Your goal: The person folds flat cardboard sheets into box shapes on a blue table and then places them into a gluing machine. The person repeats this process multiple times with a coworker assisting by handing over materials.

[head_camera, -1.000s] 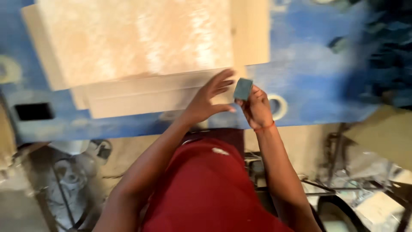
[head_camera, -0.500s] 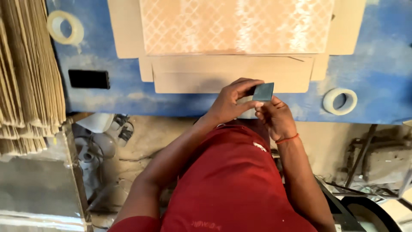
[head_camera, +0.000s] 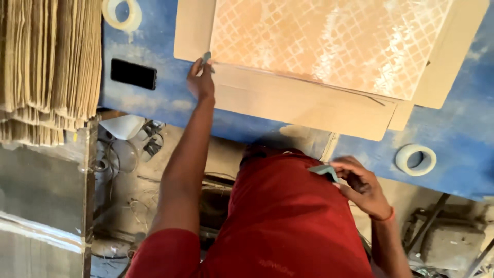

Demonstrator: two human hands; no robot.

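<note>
A: L hand — where, and on what?

B: Reached far-left, at the left end of the cardboard sheet on the blue table. Fingers pinched shut on a small grey-green piece, which pokes up past the fingertips, right at the sheet's edge.

A: Sheet's long axis?

B: Runs left-right, dipping a bit toward the near side at its right end. From the L fingers it stretches off to the right. The patterned board lies on top, on the far side.

A: R hand?

B: Pulled in near the body, against the red shirt. Fingers curled round a 2nd grey-green piece, tip pointing left. Well apart from the sheet, nearer side of the table edge.

A: So which hand is closer?

B: L, touching or all but touching; can't tell exactly. R is off it.

A: Else?

B: 2 tape rolls: 1 far-left, 1 near-right. Black phone just left of the L hand. Stack of cardboard at far left.
</note>
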